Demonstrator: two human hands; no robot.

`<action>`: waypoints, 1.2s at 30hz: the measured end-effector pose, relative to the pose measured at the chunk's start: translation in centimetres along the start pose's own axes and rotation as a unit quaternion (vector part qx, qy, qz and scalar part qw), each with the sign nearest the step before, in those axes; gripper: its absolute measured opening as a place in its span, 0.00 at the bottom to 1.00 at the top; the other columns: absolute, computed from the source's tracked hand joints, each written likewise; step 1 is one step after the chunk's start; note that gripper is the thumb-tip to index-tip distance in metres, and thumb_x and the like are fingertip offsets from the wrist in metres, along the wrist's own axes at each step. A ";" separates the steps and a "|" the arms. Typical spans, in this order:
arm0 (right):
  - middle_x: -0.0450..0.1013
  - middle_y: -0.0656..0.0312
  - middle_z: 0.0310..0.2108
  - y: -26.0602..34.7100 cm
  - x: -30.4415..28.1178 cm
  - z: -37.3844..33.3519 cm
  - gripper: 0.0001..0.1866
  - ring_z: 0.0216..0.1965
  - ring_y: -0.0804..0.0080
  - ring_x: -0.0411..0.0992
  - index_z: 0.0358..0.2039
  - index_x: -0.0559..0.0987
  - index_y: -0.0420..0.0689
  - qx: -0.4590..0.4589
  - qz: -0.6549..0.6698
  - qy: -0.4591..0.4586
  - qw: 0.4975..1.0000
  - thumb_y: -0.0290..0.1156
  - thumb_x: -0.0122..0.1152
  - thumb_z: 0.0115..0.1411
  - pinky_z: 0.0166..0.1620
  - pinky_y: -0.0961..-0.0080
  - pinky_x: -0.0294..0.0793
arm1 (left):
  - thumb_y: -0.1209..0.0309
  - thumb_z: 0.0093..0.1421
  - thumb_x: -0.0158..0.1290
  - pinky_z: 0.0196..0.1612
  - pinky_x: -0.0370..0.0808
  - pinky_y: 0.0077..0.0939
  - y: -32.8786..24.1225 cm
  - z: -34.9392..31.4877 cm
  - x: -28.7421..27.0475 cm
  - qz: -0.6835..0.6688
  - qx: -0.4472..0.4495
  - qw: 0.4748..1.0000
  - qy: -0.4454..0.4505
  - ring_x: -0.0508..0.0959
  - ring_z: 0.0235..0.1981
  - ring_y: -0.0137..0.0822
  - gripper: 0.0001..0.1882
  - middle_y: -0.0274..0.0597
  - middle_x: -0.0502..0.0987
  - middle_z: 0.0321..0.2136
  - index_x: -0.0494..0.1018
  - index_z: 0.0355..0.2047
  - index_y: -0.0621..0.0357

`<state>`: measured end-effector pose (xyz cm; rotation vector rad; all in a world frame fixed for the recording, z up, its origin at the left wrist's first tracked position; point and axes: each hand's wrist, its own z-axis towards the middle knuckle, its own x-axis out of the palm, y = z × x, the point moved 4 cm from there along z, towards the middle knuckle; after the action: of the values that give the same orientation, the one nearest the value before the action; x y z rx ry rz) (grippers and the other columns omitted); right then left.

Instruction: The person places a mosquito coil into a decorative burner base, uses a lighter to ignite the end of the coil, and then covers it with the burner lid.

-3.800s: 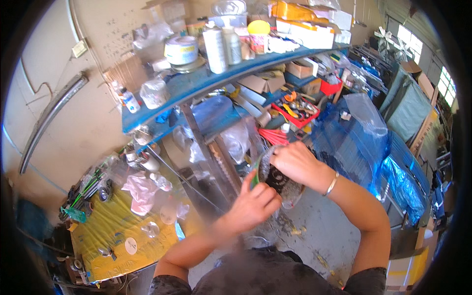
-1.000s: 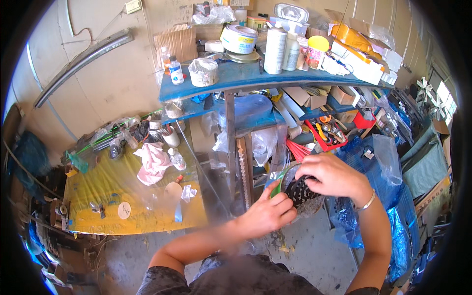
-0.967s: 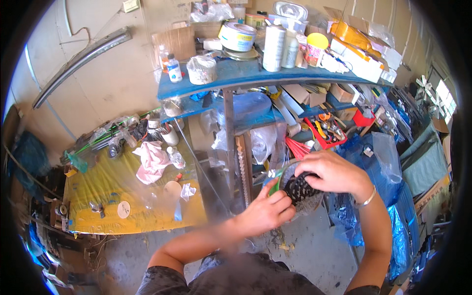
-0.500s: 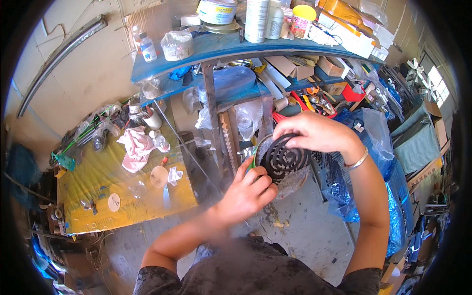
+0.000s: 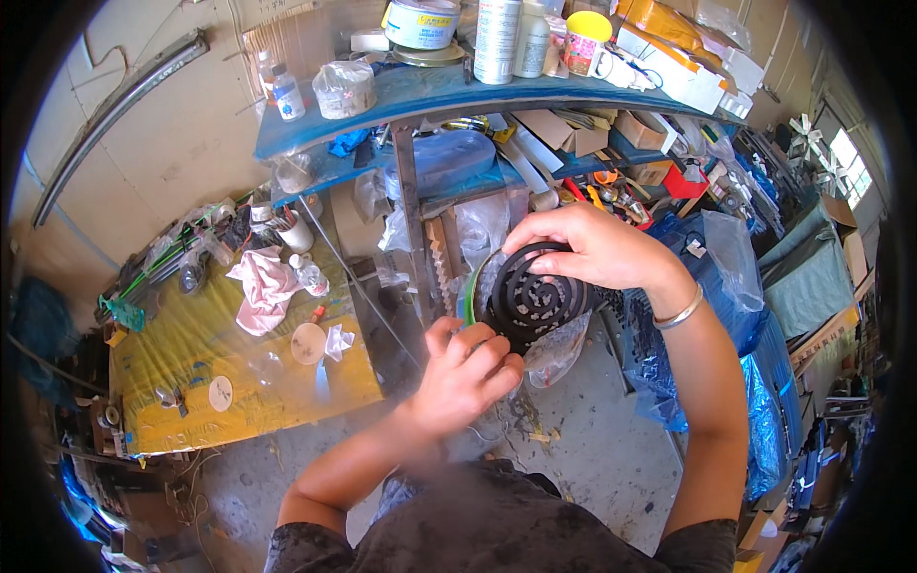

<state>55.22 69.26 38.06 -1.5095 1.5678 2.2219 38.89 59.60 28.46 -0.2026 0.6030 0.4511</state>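
Observation:
In front of my body my right hand (image 5: pixel 597 246) grips the upper edge of a black spiral coil (image 5: pixel 537 298), which looks like a mosquito coil. Its fingers curl over the rings, and a metal bangle circles that wrist. My left hand (image 5: pixel 468 371) is closed on the lower left side of a round tin (image 5: pixel 472 291) with a green side. The coil lies across the tin's mouth, covering most of it; whether it rests inside cannot be seen. Below them hangs a clear plastic bag (image 5: pixel 559 355), partly hidden by the coil.
To the left stands a yellow-covered table (image 5: pixel 201 420) with a pink cloth (image 5: pixel 265 286) and round discs. A blue shelf (image 5: pixel 382 113) ahead bears bottles and tins. At right are a red tool tray (image 5: pixel 683 181) and blue plastic-wrapped stock (image 5: pixel 769 411).
Both hands have shifted left, carrying the coil and tin along. More of the tin's green side now shows, and the coil covers more of its mouth.

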 end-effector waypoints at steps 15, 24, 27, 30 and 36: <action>0.76 0.59 0.38 2.4 2.6 1.3 0.19 0.38 0.77 0.74 0.46 0.73 0.37 -0.055 0.034 -0.132 0.989 0.22 0.65 0.53 0.44 0.78 0.74 | 0.69 0.35 0.56 0.40 0.64 0.41 1.0 -1.2 -1.1 0.033 -0.002 0.998 -0.061 0.67 0.38 0.41 0.18 0.38 0.65 0.34 0.73 0.31 0.50; 0.73 0.56 0.43 2.3 3.3 -0.6 0.37 0.42 0.70 0.75 0.60 0.61 0.46 0.073 -0.012 -0.062 0.995 0.17 0.64 0.50 0.43 0.73 0.75 | 0.70 0.35 0.56 0.40 0.64 0.41 1.2 -2.2 -1.3 0.048 -0.003 0.998 -0.043 0.68 0.38 0.40 0.17 0.38 0.65 0.33 0.73 0.31 0.52; 0.74 0.55 0.41 1.8 3.9 -0.4 0.36 0.34 0.73 0.76 0.61 0.60 0.47 0.144 0.158 -0.095 0.972 0.17 0.61 0.53 0.31 0.79 0.77 | 0.70 0.35 0.57 0.40 0.64 0.42 1.4 -2.4 -1.2 0.045 -0.023 0.998 -0.032 0.68 0.38 0.40 0.17 0.38 0.65 0.33 0.73 0.31 0.52; 0.75 0.59 0.34 1.2 4.1 -0.8 0.31 0.22 0.80 0.73 0.59 0.61 0.44 0.096 0.222 -0.148 0.959 0.19 0.60 0.56 0.21 0.86 0.71 | 0.70 0.35 0.57 0.41 0.64 0.42 1.9 -2.3 -1.2 0.042 -0.038 0.998 -0.031 0.68 0.38 0.40 0.17 0.38 0.66 0.33 0.73 0.30 0.52; 0.75 0.61 0.29 2.1 2.6 -1.2 0.23 0.21 0.81 0.71 0.53 0.66 0.41 0.097 0.246 -0.252 0.931 0.22 0.59 0.57 0.19 0.86 0.67 | 0.70 0.34 0.56 0.41 0.64 0.42 2.5 -1.9 -1.6 0.057 -0.033 0.997 -0.035 0.68 0.38 0.40 0.18 0.37 0.67 0.33 0.73 0.31 0.52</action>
<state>53.59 66.08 37.64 -0.4549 2.0379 2.3119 35.61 60.60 27.76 -0.2141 0.5326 0.5867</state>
